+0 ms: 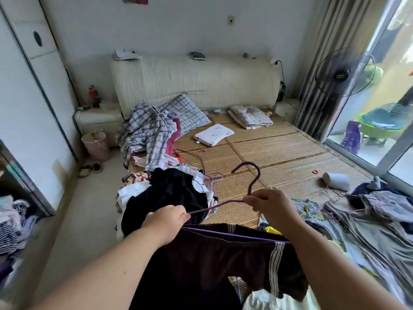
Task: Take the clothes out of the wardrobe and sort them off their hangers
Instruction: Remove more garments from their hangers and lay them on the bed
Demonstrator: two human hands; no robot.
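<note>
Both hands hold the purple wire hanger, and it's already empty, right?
Not empty. In the head view, the left hand and right hand do hold the purple wire hanger, but a dark maroon garment with striped trim hangs over its bottom bar.

At 6 o'clock the dark garment (pixel 212 265) runs off the bottom edge, and the right forearm (pixel 324 253) covers the right end of the purple hanger (pixel 254 183) it hangs from. At 9 o'clock the left edge cuts the wardrobe (pixel 33 108) and its heap of clothes (pixel 13 220). The small things (pixel 197 55) on the headboard (pixel 194 79) at 12 o'clock are too small to tell.
</note>
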